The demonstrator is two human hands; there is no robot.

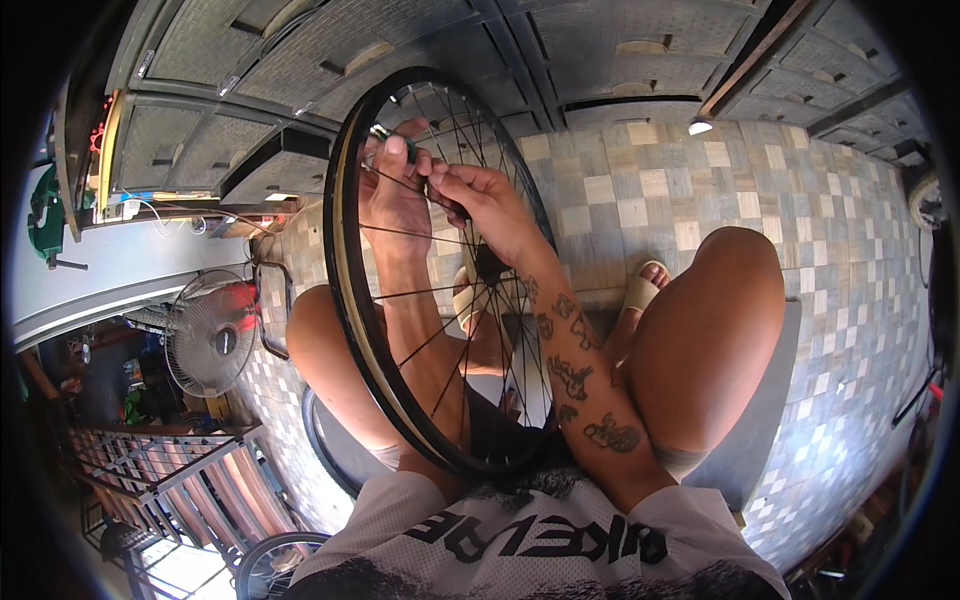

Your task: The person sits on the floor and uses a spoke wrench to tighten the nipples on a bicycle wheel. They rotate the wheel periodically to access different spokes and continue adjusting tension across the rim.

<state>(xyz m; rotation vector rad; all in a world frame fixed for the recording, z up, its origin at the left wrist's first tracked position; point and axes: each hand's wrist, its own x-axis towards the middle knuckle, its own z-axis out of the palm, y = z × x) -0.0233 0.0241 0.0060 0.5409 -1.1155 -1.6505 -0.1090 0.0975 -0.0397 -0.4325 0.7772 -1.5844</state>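
Wheel (490,266) upright over the lap; left hand (398,200) half-curled around a small green piece (411,150), right hand (478,195) bent inward at the spokes, its hold unclear; beyond, grey drawers (650,72), their contents out of sight!

Head-worn fisheye, facing steeply down; wheel (490,264) close below.

Floor: patchwork of tan, grey and brown squares (670,195), carrying the dark cabinets (430,60) along its far edge, a flat grey slab or mat (765,410) beneath the seated person, two pale sandals (640,292), and, at left, a partly hidden dark hoop (312,440), tyre or rim unclear.
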